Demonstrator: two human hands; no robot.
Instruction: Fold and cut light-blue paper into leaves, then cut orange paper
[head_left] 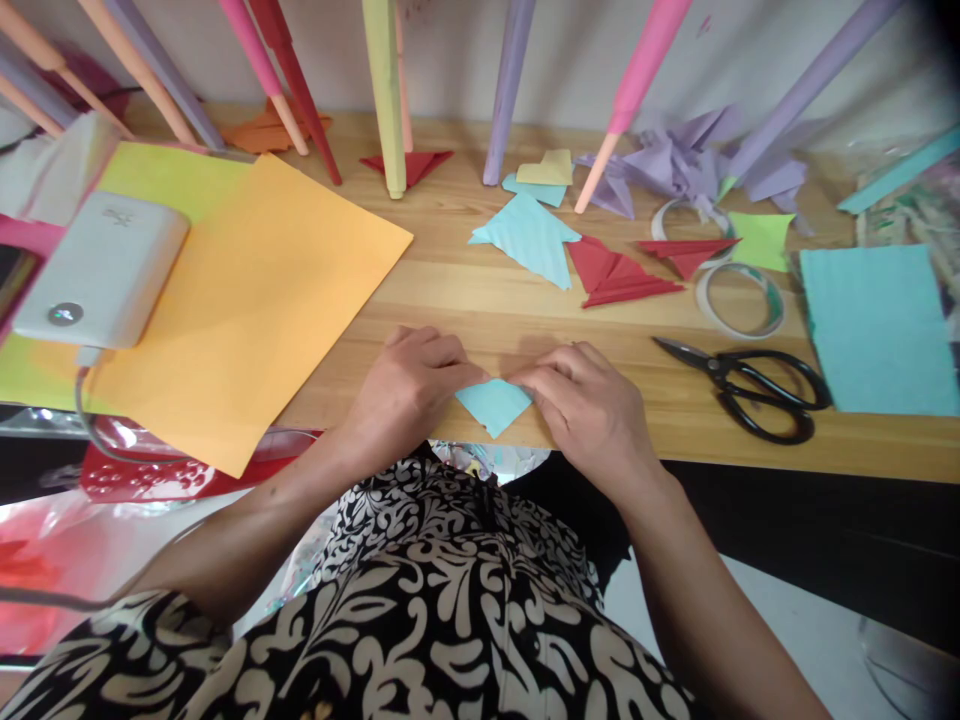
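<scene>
A small light-blue piece of folded paper [493, 405] lies at the table's front edge, one corner pointing toward my body. My left hand [416, 385] pinches its upper left side between thumb and fingers. On the upper right side, my right hand [589, 405] is closed on the same paper, fingertips pressed down. The far edge of the paper is partly hidden by the fingertips. Beyond the hands lie a larger light-blue folded paper [527, 238] and a red pleated paper [619, 275].
Black-handled scissors [757, 385] lie right of my right hand, near a tape roll [703, 300] and a light-blue sheet [881, 330]. An orange sheet [285, 270] and a white power bank [109, 265] with a cable are at left. Rolled paper sticks [510, 90] stand along the back.
</scene>
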